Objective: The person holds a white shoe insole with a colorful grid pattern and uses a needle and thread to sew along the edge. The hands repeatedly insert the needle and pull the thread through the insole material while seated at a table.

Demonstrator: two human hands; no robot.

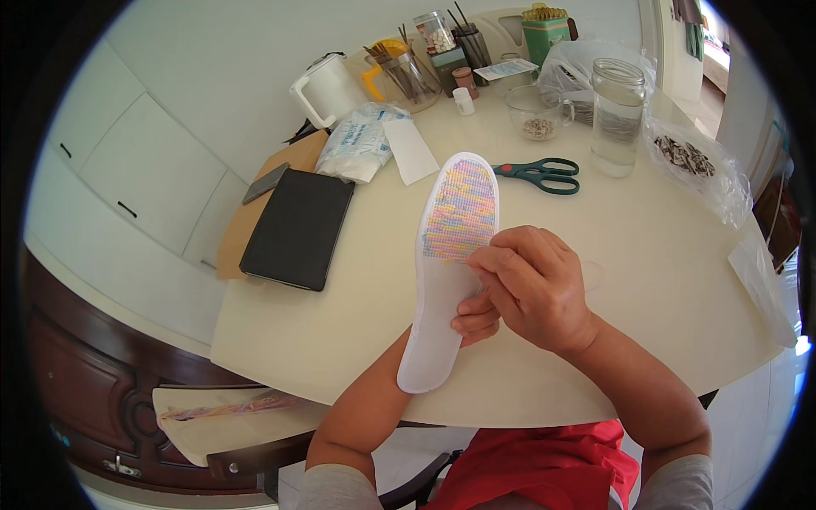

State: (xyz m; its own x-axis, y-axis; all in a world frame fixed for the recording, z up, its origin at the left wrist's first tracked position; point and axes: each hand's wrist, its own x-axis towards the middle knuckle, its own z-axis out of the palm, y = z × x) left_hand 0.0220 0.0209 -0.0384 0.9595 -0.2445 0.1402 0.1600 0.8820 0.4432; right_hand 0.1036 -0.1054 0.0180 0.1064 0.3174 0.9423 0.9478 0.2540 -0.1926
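A white insole (440, 293) stands tilted above the table, its upper half covered in rows of pink, yellow and blue stitches. My left hand (478, 320) holds it from behind, with fingertips curled round its right edge. At the lower border of the stitching, my right hand (532, 280) has thumb and forefinger pinched together at the insole's right side; a needle is too small to make out for certain. A loop of pale pink thread (594, 275) shows beyond the right hand. Green-handled scissors (542, 174) lie just past the insole's toe.
A black tablet case (298, 229) lies at left. Behind are a white kettle (328, 89), a glass cup (539, 118) and a water-filled jar (617, 121). A plastic bag of seeds (685, 156) rests at right. Colored yarn (229, 409) lies on a chair at lower left.
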